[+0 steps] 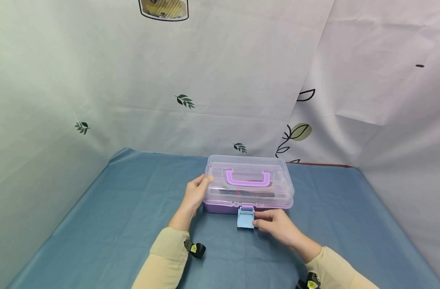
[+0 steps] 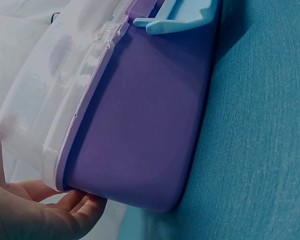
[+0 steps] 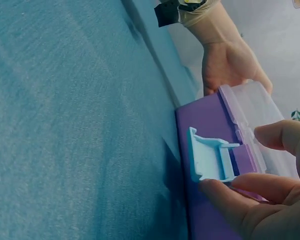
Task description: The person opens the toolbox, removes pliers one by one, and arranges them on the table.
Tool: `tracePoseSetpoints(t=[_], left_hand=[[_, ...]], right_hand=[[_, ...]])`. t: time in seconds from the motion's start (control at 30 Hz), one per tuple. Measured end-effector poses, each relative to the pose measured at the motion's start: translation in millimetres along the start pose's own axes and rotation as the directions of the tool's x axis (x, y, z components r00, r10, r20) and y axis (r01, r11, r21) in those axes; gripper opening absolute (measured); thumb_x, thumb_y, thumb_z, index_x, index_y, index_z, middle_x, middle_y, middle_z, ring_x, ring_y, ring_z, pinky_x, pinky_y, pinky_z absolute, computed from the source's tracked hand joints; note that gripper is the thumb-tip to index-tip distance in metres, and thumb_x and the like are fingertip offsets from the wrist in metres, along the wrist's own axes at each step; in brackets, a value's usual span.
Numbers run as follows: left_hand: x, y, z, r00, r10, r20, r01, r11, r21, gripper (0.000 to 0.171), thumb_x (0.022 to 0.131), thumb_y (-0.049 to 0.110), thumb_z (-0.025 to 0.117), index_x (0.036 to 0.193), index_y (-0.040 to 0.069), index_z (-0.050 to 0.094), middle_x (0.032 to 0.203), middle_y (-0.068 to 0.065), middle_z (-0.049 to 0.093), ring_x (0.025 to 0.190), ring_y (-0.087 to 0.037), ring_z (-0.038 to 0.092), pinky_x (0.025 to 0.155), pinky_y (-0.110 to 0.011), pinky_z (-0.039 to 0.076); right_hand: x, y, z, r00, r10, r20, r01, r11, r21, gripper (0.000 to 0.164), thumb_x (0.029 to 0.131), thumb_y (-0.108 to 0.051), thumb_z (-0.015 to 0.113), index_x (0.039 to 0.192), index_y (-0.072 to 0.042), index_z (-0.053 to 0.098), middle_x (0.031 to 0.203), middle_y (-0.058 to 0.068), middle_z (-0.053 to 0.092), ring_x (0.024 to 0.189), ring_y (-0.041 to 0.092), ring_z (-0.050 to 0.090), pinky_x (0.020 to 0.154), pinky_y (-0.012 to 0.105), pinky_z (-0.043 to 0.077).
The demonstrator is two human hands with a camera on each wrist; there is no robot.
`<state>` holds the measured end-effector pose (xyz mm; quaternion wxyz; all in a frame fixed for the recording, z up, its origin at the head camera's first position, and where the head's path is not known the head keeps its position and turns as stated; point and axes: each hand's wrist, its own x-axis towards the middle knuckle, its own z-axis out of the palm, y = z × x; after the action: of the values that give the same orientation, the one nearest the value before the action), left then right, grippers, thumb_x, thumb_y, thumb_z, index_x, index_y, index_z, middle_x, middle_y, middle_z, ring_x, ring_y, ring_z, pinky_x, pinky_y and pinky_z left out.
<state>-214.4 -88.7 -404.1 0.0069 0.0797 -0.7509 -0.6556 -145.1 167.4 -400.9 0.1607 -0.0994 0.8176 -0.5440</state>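
A storage box with a clear lid and purple base stands on the blue cloth. On its front the light blue latch is swung outward, away from the lid. My left hand grips the box's left end, thumb on the lid and fingers curled against the side below the rim. At the latch's right edge is my right hand, its fingertips touching that edge. Its thumb stays apart from the fingers, over the lid side in the right wrist view.
A purple carry handle lies folded on the lid. Dark and red items show dimly through the plastic. Blue cloth covers the table, and a pale patterned curtain hangs behind and along both sides.
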Motion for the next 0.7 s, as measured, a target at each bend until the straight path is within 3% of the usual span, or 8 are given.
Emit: tracePoseSetpoints(t=[0.27,0.43,0.6,0.7], left_hand=[[-0.7,1.3,0.3,1.000,-0.006,-0.002,0.006,1.000,-0.001,0.068,0.088,0.036,0.058,0.140,-0.004,0.040,0.147,-0.020,0.040,0.138,-0.032,0.034,0.115,-0.043,0.031],[-0.9,0.5,-0.1,1.000,-0.006,-0.006,0.006,1.000,0.009,0.068,0.088,0.037,0.058,0.141,-0.003,0.040,0.146,-0.020,0.040,0.138,-0.032,0.034,0.115,-0.043,0.030],[-1.1,-2.1,-1.0,1.000,-0.011,0.001,0.011,1.000,0.008,0.069,0.089,0.038,0.058,0.142,-0.002,0.039,0.147,-0.020,0.039,0.138,-0.033,0.034,0.115,-0.044,0.029],[-1.3,-3.6,-1.9,1.000,0.004,0.013,-0.004,1.000,0.009,0.070,0.090,0.041,0.057,0.143,-0.002,0.038,0.147,-0.021,0.039,0.138,-0.033,0.034,0.115,-0.045,0.029]], right_hand=[[0.9,4.6,2.7,0.999,0.048,-0.023,-0.046,0.995,0.091,0.048,0.088,-0.018,0.063,0.121,0.015,0.056,0.128,0.029,0.055,0.111,0.025,0.059,0.086,0.038,0.056],[1.5,5.4,1.3,0.999,0.021,-0.029,-0.019,0.997,0.071,0.049,0.088,-0.023,0.062,0.120,0.014,0.057,0.125,0.027,0.058,0.108,0.018,0.061,0.085,0.037,0.057],[-0.8,5.2,-0.6,0.999,0.036,-0.006,-0.035,0.997,0.065,0.049,0.089,-0.021,0.062,0.124,0.012,0.055,0.130,0.027,0.055,0.114,0.026,0.058,0.088,0.040,0.056],[-2.4,4.9,-3.0,1.000,0.009,0.006,-0.009,1.000,0.027,0.046,0.090,-0.018,0.061,0.125,0.011,0.055,0.129,0.026,0.056,0.109,0.023,0.059,0.084,0.035,0.057]])
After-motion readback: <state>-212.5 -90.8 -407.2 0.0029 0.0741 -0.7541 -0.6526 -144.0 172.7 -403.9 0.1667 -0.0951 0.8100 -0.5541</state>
